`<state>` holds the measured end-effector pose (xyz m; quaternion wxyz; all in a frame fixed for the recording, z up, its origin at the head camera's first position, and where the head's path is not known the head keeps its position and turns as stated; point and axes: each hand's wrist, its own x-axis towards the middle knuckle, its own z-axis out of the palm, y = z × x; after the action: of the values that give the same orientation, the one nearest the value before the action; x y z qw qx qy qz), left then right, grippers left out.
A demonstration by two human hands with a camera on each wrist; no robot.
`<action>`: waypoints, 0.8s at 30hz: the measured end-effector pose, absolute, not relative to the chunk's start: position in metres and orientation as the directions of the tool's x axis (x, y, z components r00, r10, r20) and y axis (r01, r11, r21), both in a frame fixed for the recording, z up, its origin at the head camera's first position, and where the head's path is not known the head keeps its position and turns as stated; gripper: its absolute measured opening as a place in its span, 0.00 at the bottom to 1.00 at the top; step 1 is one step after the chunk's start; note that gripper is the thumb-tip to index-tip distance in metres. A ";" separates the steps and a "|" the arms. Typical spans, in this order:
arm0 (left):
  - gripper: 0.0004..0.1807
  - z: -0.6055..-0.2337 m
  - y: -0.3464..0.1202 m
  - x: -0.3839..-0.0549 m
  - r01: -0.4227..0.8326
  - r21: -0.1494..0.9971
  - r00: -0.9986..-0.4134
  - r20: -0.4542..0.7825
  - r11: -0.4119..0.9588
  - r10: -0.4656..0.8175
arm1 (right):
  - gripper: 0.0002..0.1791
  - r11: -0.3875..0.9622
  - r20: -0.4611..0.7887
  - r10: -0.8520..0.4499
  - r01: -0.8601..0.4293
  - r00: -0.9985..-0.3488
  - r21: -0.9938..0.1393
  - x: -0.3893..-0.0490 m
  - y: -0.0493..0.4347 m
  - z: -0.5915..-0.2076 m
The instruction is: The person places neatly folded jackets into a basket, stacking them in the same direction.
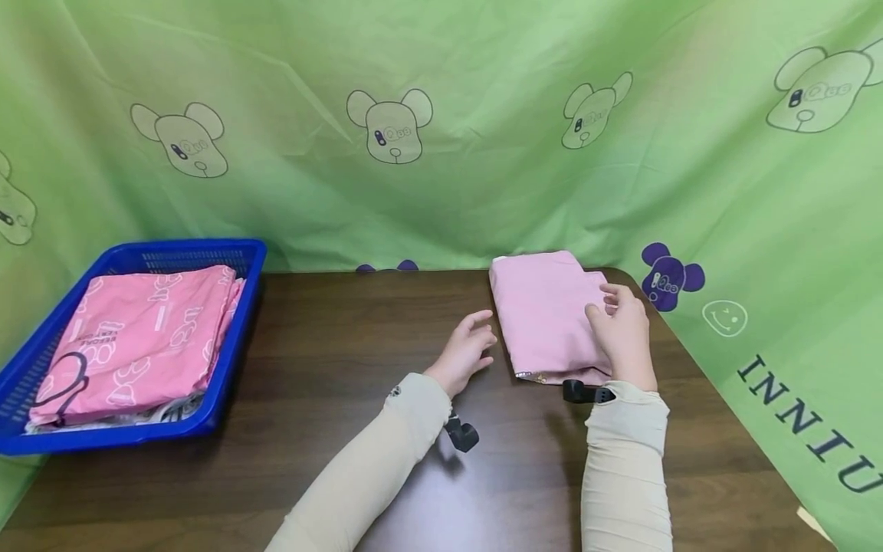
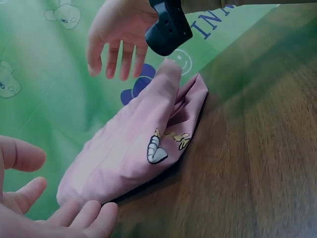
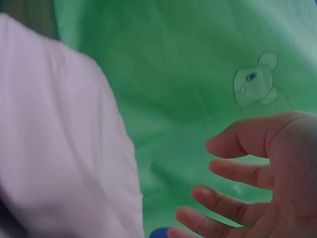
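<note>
A folded pink cloth (image 1: 541, 314) lies on the brown table near its back right corner. Its top is plain, and a bit of printed pattern shows along its near edge; the left wrist view shows white and yellow figures on the cloth (image 2: 116, 148) and a loose fold at one end. My left hand (image 1: 464, 354) is just left of it, fingers spread and loosely bent, holding nothing. Over the cloth's right edge hovers my right hand (image 1: 626, 333), its fingers relaxed. In the right wrist view a gap shows between that hand (image 3: 290, 173) and the cloth.
At the left of the table (image 1: 331, 368) stands a blue plastic basket (image 1: 231, 368) with a folded pink printed cloth (image 1: 152, 337) on top of greyish fabric. A green printed curtain (image 1: 290, 192) hangs along the back and right sides. Each wrist carries a black camera.
</note>
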<state>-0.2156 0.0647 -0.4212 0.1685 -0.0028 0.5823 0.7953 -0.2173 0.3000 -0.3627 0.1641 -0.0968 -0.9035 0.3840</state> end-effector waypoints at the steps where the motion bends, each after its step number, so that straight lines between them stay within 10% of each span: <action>1: 0.33 -0.421 0.066 -0.215 -0.284 0.923 -0.937 -0.209 -0.262 0.280 | 0.29 0.683 0.213 0.309 0.061 -0.927 -0.728 -0.218 0.303 -0.365; 24: 0.40 -0.438 0.089 -0.208 -0.312 0.906 -0.906 -0.193 -0.286 0.377 | 0.52 0.581 -0.075 0.317 0.256 -0.945 -0.773 -0.218 0.337 -0.407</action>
<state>-0.2083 0.0887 -0.4378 0.2150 0.0293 0.5576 0.8012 -0.2184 0.3371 -0.4068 0.0356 -0.1612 -0.8883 0.4285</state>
